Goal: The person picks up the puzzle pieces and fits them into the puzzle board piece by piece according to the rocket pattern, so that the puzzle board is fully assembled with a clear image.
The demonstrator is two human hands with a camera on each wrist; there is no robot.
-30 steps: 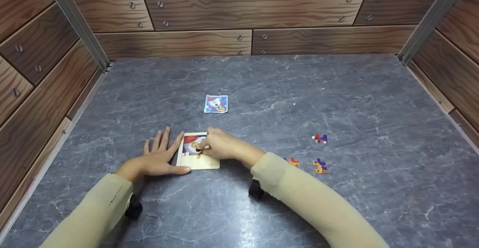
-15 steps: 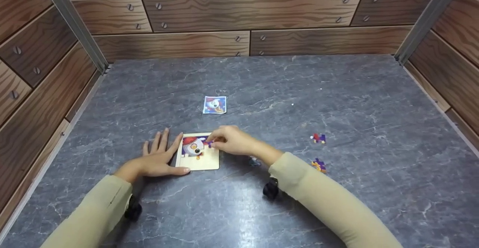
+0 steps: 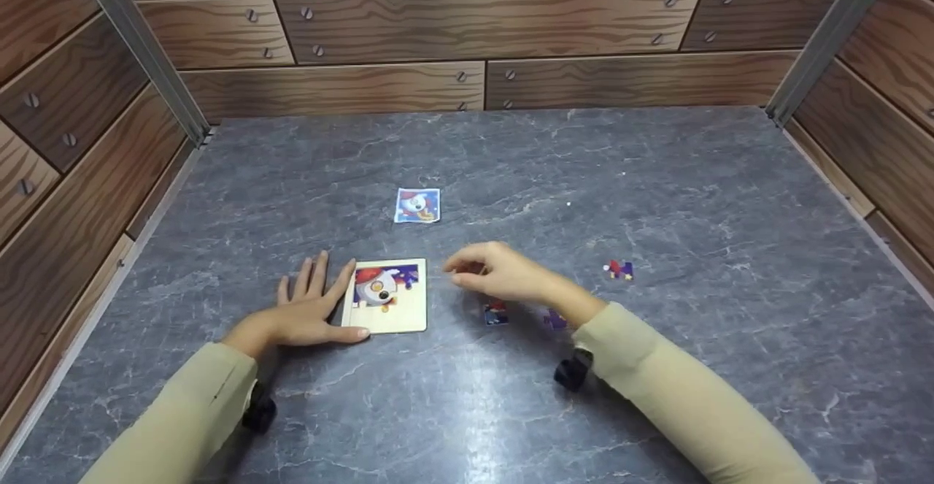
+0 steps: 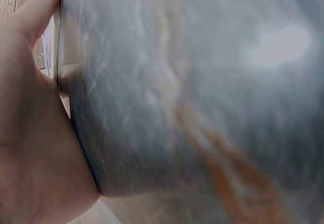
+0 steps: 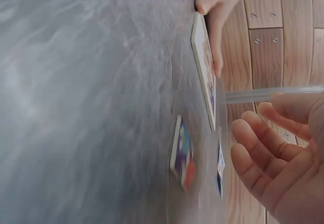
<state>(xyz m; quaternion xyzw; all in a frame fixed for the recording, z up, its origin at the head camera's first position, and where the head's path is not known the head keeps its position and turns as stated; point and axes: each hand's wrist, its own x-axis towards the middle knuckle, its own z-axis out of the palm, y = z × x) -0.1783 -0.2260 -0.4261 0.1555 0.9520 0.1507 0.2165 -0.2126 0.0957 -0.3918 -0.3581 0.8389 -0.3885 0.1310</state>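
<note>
A pale puzzle tray lies on the table, its upper part filled with joined jigsaw pieces showing a white animal head in a red hat. My left hand rests spread along the tray's left side, thumb at the lower corner and index finger at the upper one. To the right of the tray hovers my right hand, fingers loosely bent, holding nothing. Beneath it lies a dark blue and red jigsaw piece. A purple piece, partly covered by the right wrist, lies farther right.
A red and purple jigsaw piece lies off to the right. Behind the tray is a small picture card with the same animal. Wood-patterned walls enclose the grey marbled table at the back and sides.
My right hand has let go of a purple jigsaw piece at the tray's upper right and moved away to the right. The left hand has stayed at the tray's side.
</note>
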